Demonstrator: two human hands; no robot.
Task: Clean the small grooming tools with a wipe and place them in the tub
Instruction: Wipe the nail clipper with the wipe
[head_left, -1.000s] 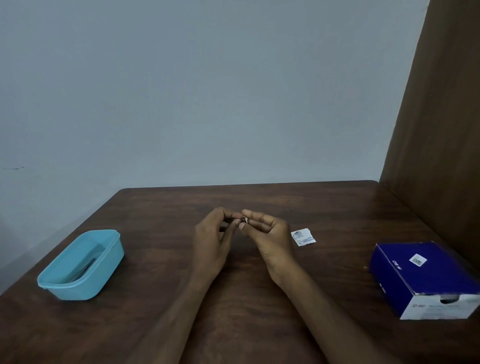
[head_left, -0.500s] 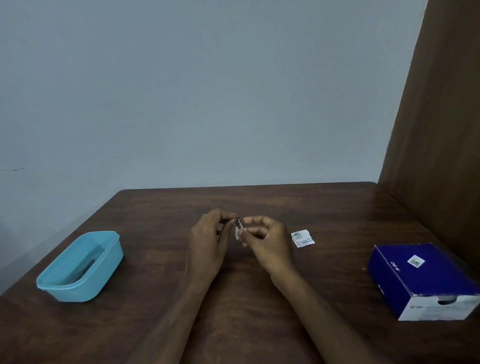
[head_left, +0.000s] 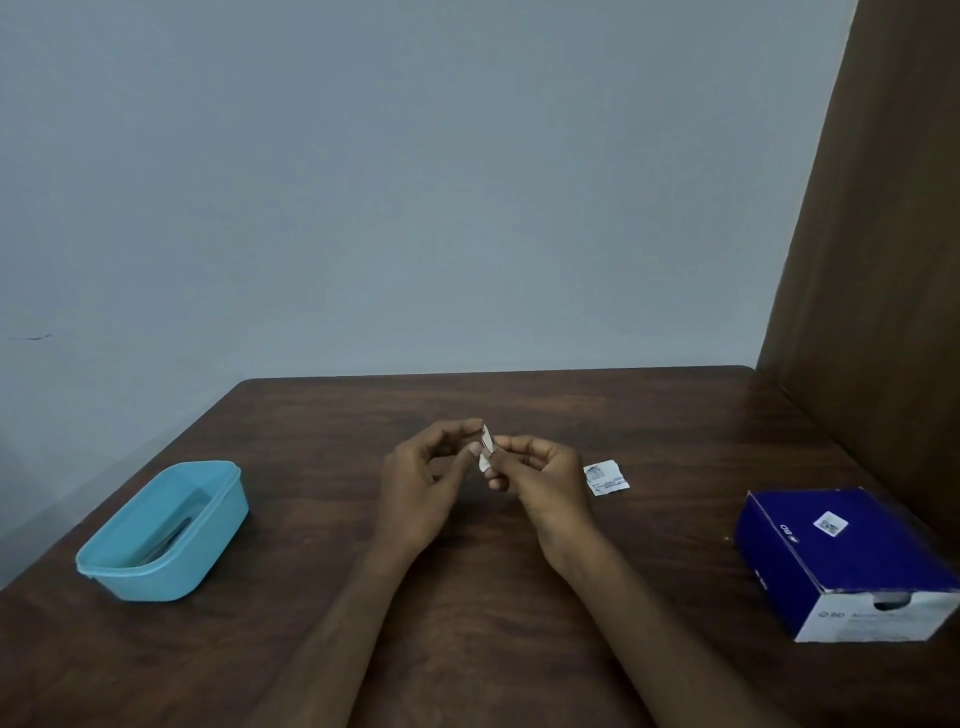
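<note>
Both hands meet above the middle of the dark wooden bench. Left hand grip: thumb and fingertips pinch a small whitish wipe-wrapped grooming tool. Right hand grip: curled fingers pinch the same piece from the other side. Versus 0.5 s ago, more white wipe shows, standing more upright between the fingertips. Light blue plastic tub sits far left, something dark inside; torn white sachet just right of the hands; blue cardboard box far right
</note>
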